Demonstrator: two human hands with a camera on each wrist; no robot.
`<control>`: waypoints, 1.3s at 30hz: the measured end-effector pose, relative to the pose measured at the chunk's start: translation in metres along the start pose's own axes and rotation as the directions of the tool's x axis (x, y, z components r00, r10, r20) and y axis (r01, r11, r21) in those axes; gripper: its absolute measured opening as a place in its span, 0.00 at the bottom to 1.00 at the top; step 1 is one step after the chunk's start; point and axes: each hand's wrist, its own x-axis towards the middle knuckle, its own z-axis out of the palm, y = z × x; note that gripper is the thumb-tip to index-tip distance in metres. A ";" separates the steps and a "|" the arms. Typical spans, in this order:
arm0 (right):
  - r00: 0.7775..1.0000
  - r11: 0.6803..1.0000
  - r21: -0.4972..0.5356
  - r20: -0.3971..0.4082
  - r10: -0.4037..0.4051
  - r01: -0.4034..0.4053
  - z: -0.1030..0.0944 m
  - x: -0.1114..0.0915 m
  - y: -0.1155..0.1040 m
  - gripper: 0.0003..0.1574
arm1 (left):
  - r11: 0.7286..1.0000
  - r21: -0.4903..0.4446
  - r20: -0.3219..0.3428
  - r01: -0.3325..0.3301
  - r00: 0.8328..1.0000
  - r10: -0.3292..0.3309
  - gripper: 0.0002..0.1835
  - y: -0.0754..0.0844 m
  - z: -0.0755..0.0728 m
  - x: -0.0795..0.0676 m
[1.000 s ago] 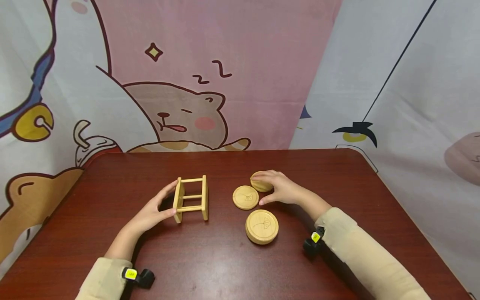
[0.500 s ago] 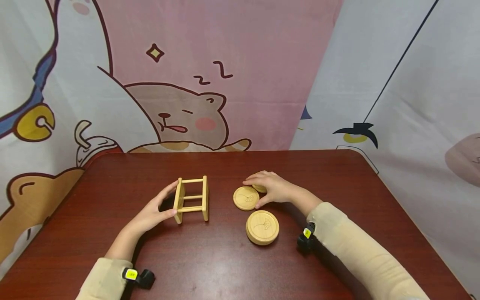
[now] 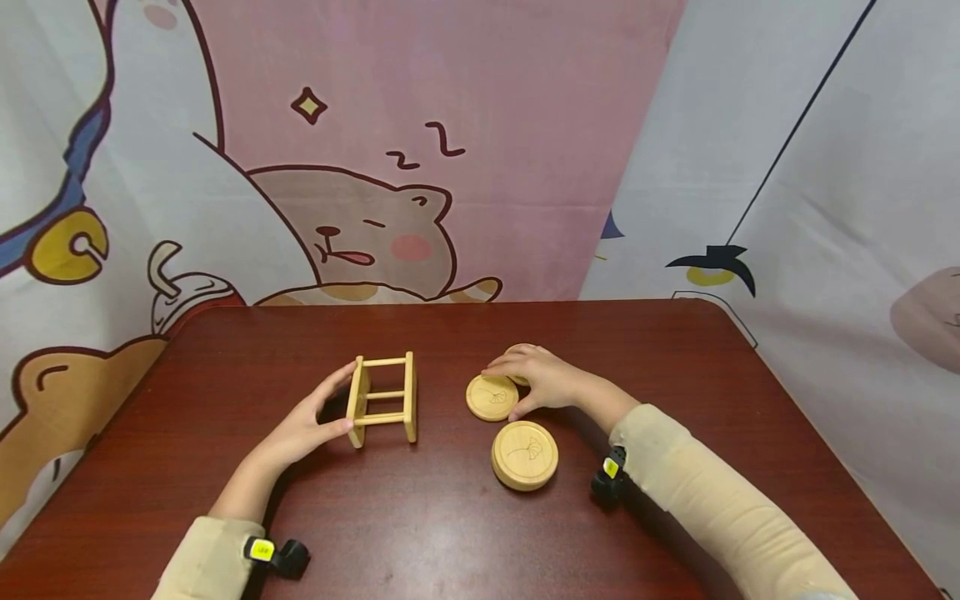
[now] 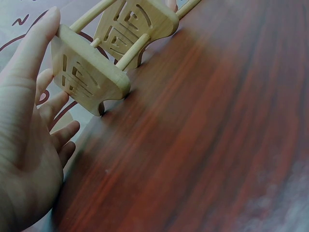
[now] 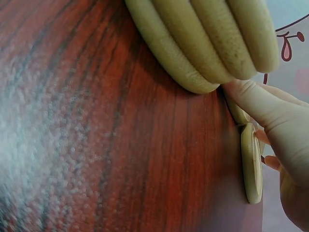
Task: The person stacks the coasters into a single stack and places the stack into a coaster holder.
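Observation:
A small wooden coaster rack stands left of the middle of the table. My left hand holds its left end, thumb at the near corner and fingers at the far one; slotted cut-outs show in its end panel in the left wrist view. My right hand spans a round wooden coaster engraved with a leaf, fingertips on its far rim and thumb at its right near rim. Another coaster lies mostly hidden under that hand. Nearer me sits a coaster stack, its layered edges close to the right wrist camera.
The dark red-brown table reaches back to a cartoon-printed cloth. A small black wrist camera sits at the left cuff, another camera at the right.
My right hand has moved left from the far-right coaster onto the left coaster, its fingertips lowering onto the rim. The left hand, rack and stack have stayed put.

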 end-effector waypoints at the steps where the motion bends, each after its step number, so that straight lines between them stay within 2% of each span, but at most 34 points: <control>1: 1.000 1.000 -0.006 -0.001 -0.003 0.003 0.000 0.000 0.000 0.50 | 1.000 -0.002 0.001 0.005 1.000 -0.005 0.44 0.000 0.000 0.000; 16: 1.000 0.999 -0.047 -0.009 -0.002 0.002 0.007 -0.001 0.003 0.45 | 1.000 -0.018 0.003 -0.012 1.000 0.012 0.44 -0.003 0.000 -0.002; 39: 0.989 0.998 -0.008 -0.133 -0.061 0.060 0.011 -0.004 0.007 0.46 | 1.000 -0.016 0.000 -0.010 1.000 0.010 0.44 -0.003 0.000 0.000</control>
